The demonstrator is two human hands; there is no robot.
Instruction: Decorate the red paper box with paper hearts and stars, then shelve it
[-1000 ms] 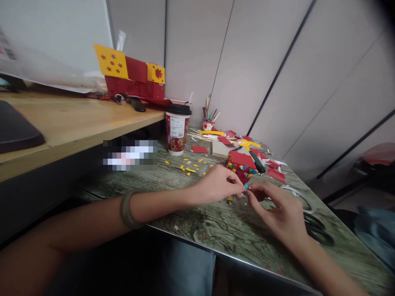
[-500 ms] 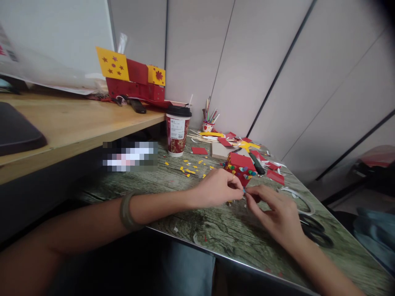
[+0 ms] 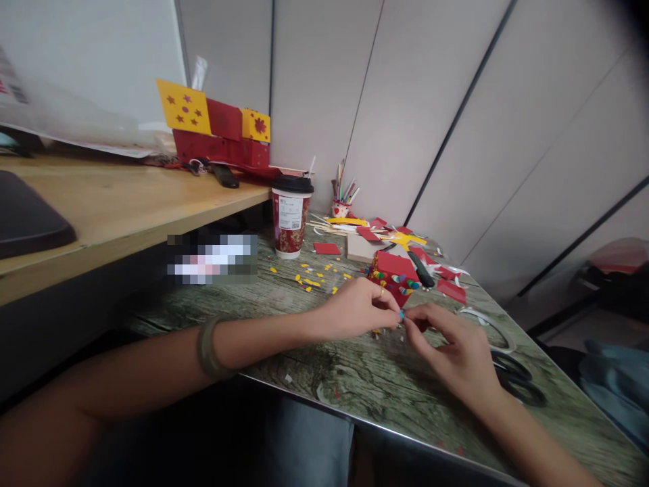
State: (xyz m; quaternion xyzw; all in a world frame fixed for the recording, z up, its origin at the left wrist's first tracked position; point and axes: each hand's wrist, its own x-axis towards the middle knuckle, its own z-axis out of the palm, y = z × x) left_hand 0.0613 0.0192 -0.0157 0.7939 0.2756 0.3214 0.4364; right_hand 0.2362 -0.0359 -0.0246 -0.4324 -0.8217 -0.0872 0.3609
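Observation:
My left hand (image 3: 357, 308) and my right hand (image 3: 453, 348) meet fingertip to fingertip low over the wood-patterned table (image 3: 365, 375). Both are pinched together on a tiny blue piece (image 3: 401, 315) held between them. Just behind the fingers stands a small red paper box (image 3: 394, 274) with coloured bits stuck along its side. A green bangle (image 3: 207, 345) sits on my left wrist.
A red paper cup with a black lid (image 3: 290, 215) stands at the back left. Yellow scraps (image 3: 311, 279) dot the table. Red card pieces, a pot of sticks (image 3: 342, 199), a black pen (image 3: 420, 269) and scissors (image 3: 517, 379) lie around. A raised wooden desk (image 3: 116, 203) carries a red-and-yellow paper model (image 3: 215, 125).
The two hands have drawn slightly closer and lower, the right fingertips closing in on the small blue piece. Nothing else on the table has moved.

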